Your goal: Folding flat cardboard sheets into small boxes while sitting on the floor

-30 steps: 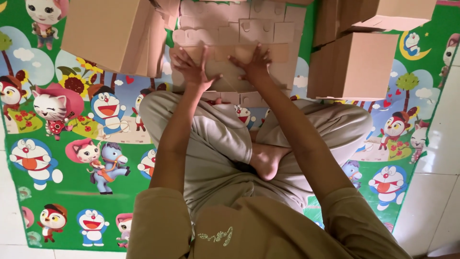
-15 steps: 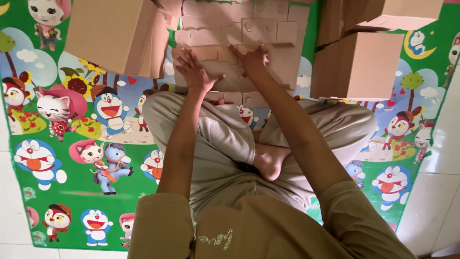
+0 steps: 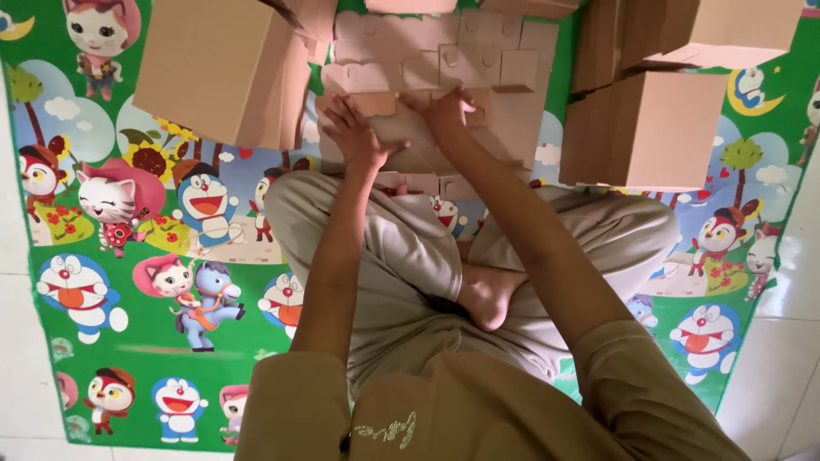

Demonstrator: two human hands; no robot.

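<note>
Both hands on flat cardboard blank (image 3: 401, 128) on mat (image 3: 154, 248), just past knees. Left hand (image 3: 359, 132) pressing flat, open grip; right hand (image 3: 448, 107) pinching edge. Folded boxes (image 3: 649, 128) beside, flat sheets (image 3: 444, 51) left.

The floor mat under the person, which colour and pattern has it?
The floor mat is green with cartoon characters, seen in the head view.

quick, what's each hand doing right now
Left hand: open, fingers spread, pressing on the flat brown die-cut cardboard sheet.
Right hand: on the same cardboard sheet, fingers curled at a flap; whether it grips cannot be told.
</note>
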